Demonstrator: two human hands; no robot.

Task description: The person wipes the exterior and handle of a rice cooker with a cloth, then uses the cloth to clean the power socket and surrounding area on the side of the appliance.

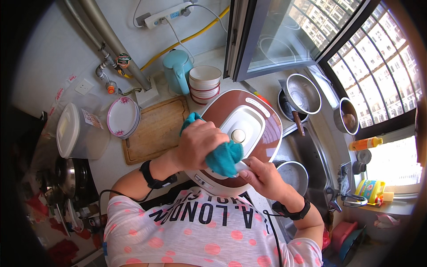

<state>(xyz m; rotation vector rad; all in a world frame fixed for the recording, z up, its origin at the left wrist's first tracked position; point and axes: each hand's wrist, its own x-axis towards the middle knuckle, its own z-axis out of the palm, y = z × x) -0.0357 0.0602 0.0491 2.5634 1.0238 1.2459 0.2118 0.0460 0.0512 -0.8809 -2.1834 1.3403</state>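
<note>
My left hand (201,142) is closed around a bunched teal cloth (227,158), which pokes out at both sides of the fist. The cloth wraps part of a white object (242,167), perhaps a handle or spoon; its far part is hidden. My right hand (262,175) pinches the bare end of that object between thumb and fingers. Both hands are above a brown and white electric cooker (270,133) with a closed lid and a round pale knob (238,136). To its left lies a wooden cutting board (156,130).
A teal kettle (176,68) and stacked bowls (205,78) stand behind the board. Stacked plates (122,116) and a lidded plastic container (83,133) are at left. A strainer (303,93), a metal pot (293,177) and the sink (317,157) are at right, near an open window.
</note>
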